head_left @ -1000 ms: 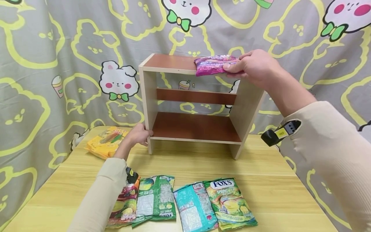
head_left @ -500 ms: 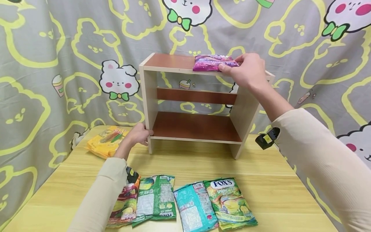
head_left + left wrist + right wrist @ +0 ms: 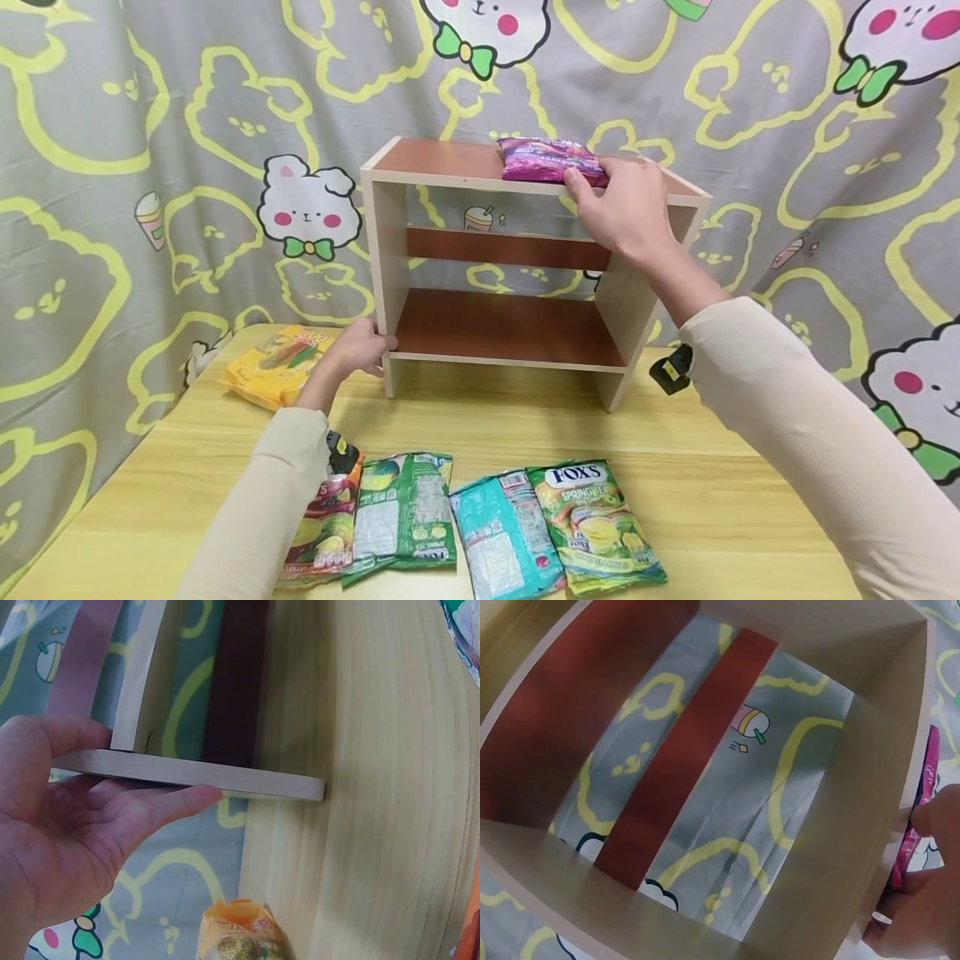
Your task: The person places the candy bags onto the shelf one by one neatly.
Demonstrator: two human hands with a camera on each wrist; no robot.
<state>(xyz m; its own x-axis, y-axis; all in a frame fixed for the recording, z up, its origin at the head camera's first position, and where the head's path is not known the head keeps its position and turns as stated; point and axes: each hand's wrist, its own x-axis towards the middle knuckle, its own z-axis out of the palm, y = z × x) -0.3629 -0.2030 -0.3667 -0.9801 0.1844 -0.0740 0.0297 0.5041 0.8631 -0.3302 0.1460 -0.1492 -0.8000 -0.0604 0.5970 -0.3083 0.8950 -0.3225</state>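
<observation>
A small wooden shelf with a brown top stands on the table. On that top, near the front edge and right of the middle, lies a purple candy bag. My right hand holds the bag's right end, thumb at the front. In the right wrist view only a pink strip of the candy bag shows past the shelf's edge, beside my hand. My left hand grips the shelf's left side panel low down, thumb on one face and fingers on the other.
A yellow bag lies left of the shelf. Along the table's front lie a red bag, a green bag, a teal bag and a green-yellow Fox's bag. A patterned curtain hangs behind.
My right hand has lowered the purple candy bag onto the shelf's top and shifted slightly left and back with it. The left hand keeps its place on the side panel.
</observation>
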